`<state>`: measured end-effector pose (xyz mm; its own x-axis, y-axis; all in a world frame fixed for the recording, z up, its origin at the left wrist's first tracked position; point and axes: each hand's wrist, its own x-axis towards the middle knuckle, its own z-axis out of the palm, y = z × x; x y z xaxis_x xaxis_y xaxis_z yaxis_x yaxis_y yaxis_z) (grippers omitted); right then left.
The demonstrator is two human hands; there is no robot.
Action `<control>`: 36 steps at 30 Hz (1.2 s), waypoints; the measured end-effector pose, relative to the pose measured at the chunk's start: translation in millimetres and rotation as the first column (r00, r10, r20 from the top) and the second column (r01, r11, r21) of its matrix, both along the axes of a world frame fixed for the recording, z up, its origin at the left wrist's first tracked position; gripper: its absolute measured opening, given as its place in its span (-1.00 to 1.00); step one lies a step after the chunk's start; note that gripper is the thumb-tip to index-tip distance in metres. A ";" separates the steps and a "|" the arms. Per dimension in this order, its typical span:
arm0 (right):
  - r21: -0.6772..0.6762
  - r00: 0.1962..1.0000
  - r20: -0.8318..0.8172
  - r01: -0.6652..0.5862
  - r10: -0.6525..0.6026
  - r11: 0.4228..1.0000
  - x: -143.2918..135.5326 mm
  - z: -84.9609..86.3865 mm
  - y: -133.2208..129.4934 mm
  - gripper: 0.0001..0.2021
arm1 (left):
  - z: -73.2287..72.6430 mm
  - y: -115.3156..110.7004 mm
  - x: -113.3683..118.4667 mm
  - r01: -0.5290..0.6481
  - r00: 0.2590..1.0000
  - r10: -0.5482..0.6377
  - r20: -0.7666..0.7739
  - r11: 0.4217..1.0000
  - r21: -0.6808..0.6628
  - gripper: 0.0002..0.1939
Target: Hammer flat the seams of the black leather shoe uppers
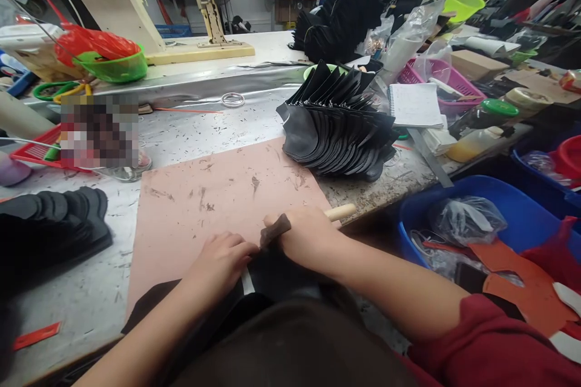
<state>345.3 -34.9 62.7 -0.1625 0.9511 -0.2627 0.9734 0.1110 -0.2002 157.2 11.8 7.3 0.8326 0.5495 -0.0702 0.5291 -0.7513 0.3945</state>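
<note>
Right-hand (311, 239) fingers clenched on hammer (275, 230), lower centre of frame.
Left hand (222, 260) at black piece (281, 275), bottom centre, can't tell if gripping; pink board (218, 184) just beyond; black stack (336, 136) right of centre on surface (190, 127).

I grip a dark-headed hammer (275, 230), its pale wooden handle (342, 212) jutting rightward; just below its head lies a black leather-like piece (276, 275).
</note>
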 end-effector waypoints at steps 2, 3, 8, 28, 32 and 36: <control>-0.027 1.000 0.010 -0.010 0.010 1.000 -2.6 0.8 -0.1 -0.78 | -0.1 -0.9 -2.1 -0.016 1.000 0.017 0.024 1.000 -0.006 -0.74; -0.025 1.000 0.004 -0.009 0.009 1.000 -3.6 0.9 0.0 -0.79 | -0.4 -1.4 -3.2 -0.019 0.999 0.019 0.034 1.000 0.001 -0.74; 0.048 0.999 -0.032 -0.028 0.029 0.998 -7.3 -4.4 0.4 -0.78 | -2.9 -2.9 -8.5 -0.025 0.998 0.025 0.057 1.000 0.001 -0.74; 0.051 0.998 0.059 -0.036 0.033 0.998 -25.3 -13.1 -1.5 -0.78 | -6.6 -6.1 -34.1 -0.027 0.988 0.038 0.147 0.997 -0.076 -0.78; 0.100 0.998 0.053 0.012 -0.018 0.995 -25.8 -10.9 -3.8 -0.79 | -12.5 -10.4 -39.1 -0.025 0.973 0.010 0.229 0.998 0.064 -0.71; 0.124 0.997 0.072 -0.018 0.009 0.992 -33.4 -15.0 -6.5 -0.79 | -14.3 -14.1 -42.0 0.019 0.981 -0.057 0.188 0.979 0.201 -0.69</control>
